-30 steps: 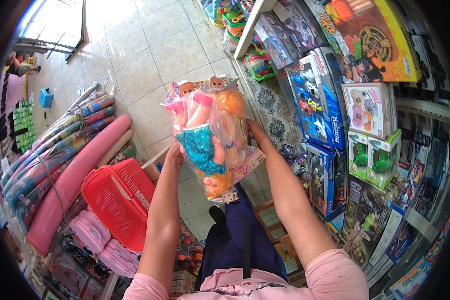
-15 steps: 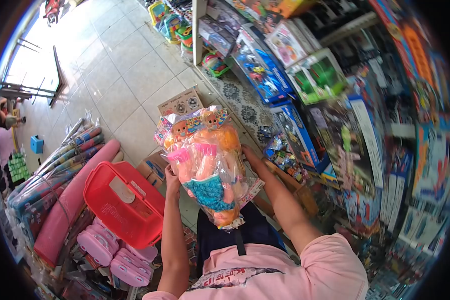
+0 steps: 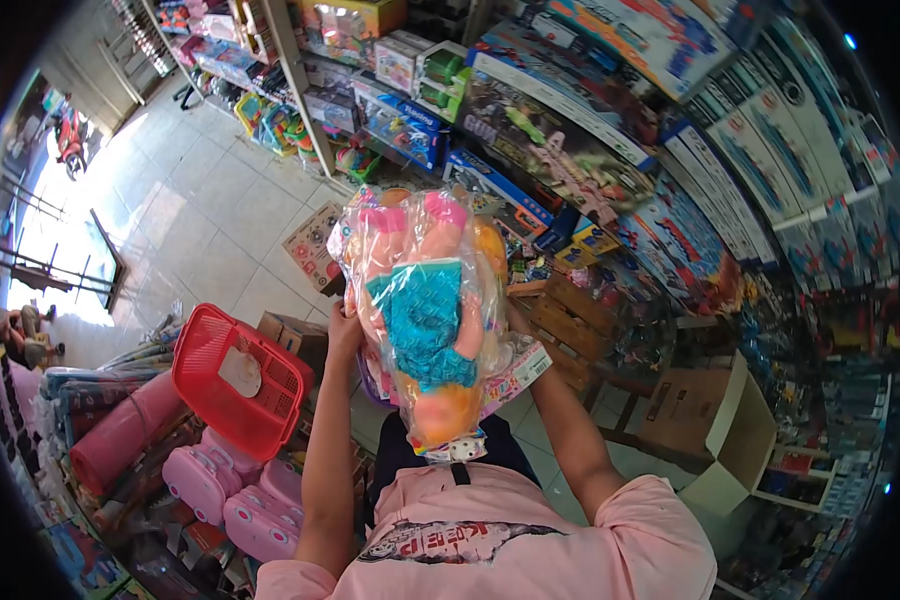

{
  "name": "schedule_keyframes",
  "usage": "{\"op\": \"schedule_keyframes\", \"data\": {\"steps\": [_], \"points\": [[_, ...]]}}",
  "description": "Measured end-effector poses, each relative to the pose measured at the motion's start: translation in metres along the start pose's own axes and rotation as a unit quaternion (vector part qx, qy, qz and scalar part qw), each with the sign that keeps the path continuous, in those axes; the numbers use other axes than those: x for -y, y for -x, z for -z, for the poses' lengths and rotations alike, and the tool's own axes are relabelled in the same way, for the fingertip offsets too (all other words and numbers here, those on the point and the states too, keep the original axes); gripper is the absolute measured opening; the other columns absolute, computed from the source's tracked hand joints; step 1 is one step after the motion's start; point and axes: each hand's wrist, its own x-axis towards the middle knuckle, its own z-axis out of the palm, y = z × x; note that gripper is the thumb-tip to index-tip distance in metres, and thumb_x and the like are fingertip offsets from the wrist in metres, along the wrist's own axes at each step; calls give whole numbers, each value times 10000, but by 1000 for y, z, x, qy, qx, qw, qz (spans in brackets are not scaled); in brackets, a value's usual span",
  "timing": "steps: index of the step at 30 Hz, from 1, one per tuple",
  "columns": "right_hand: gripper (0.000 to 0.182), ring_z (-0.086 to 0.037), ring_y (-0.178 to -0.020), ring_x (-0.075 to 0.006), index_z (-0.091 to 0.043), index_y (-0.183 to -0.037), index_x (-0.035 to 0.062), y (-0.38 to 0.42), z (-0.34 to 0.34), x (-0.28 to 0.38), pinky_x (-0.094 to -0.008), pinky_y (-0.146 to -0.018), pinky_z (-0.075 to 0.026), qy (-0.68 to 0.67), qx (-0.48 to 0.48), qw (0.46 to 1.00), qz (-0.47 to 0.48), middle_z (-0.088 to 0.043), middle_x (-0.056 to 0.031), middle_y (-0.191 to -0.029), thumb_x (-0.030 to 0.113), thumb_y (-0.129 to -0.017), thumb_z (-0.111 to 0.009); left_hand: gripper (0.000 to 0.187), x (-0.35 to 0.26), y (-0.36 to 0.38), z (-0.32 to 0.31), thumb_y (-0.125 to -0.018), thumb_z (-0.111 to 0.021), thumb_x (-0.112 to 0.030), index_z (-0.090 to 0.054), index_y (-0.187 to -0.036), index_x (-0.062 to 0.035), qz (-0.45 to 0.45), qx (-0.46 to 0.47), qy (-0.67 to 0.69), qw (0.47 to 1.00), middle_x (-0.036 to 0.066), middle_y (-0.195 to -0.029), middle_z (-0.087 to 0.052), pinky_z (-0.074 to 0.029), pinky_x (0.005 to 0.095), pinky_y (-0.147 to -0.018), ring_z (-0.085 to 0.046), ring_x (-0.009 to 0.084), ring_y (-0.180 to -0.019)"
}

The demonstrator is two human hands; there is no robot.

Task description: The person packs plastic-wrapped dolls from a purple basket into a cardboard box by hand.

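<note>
Pink short-sleeved T-shirt (image 3: 530, 535) worn, dark printed lettering seen across chest at lower centre of frame. Dark blue trousers (image 3: 440, 455) seen below. Forearms left bare.

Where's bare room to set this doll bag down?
Bare tiled floor lies between the shelf rack and the red basket. The pink cases at lower left and the wooden crate by the toy boxes are crowded.

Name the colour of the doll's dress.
Turquoise blue, on the doll in its clear bag; the head view shows it.
</note>
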Motion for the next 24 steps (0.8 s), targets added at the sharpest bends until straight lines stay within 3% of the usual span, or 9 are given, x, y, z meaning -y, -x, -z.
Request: {"op": "schedule_keyframes", "data": {"steps": [6, 8, 10, 14, 15, 23, 24], "points": [[447, -617, -872, -180, -614, -1143, 13, 87, 102, 22, -342, -740, -497, 7, -75, 993, 89, -646, -79, -957, 393, -908, -608, 438, -43, 49, -89, -924, -610, -291, -536, -1202, 39, -77, 75, -169, 980, 130, -1004, -656, -510, 327, -737, -630, 177, -871], [443, -616, -876, -180, -614, -1144, 14, 116, 135, 22, -340, -743, -497, 13, -98, 989, 114, -646, -79, -961, 389, -908, -611, 420, -50, 65, -124, -938, -582, -314, -562, -1179, 30, -98, 83, -171, 977, 132, -967, -662, -506, 330, -710, -635, 178, -844], [439, -616, -880, -179, -614, -1145, 14, 139, 163, 25, -339, -745, -496, 16, -123, 982, 141, -646, -78, -964, 384, -908, -613, 483, -49, 75, -158, -864, -625, -261, -535, -1183, 90, -60, 114, -158, 979, 188, -919, -664, -507, 348, -637, -644, 206, -715], [432, -615, -887, -178, -614, -1148, 16, 160, 218, 46, -336, -750, -495, 12, -182, 967, 180, -647, -78, -971, 375, -909, -617, 473, -16, 79, -232, -891, -565, -253, -523, -1214, 90, -76, 175, -117, 975, 164, -846, -654, -503, 353, -610, -634, 209, -677], [430, -615, -889, -177, -614, -1148, 16, 161, 232, 52, -336, -751, -494, 10, -196, 962, 189, -647, -77, -973, 373, -909, -619, 501, -23, 87, -247, -957, -593, -345, -527, -1272, 39, -22, 219, -154, 963, 125, -1071, -670, -503, 308, -798, -642, 180, -929], [415, -613, -904, -174, -613, -1153, 19, 209, 325, 45, -330, -761, -492, 15, -297, 929, 222, -648, -76, -987, 355, -909, -627, 486, -10, 131, -355, -952, -576, -317, -509, -1287, 28, 29, 273, -252, 928, 154, -1127, -645, -496, 321, -830, -627, 196, -987], [413, -612, -905, -174, -613, -1154, 20, 210, 328, 45, -329, -763, -492, 15, -307, 925, 225, -648, -76, -989, 353, -909, -629, 480, 6, 127, -363, -923, -589, -301, -518, -1241, 51, -23, 257, -248, 934, 154, -1002, -653, -497, 325, -720, -632, 198, -847]]}}
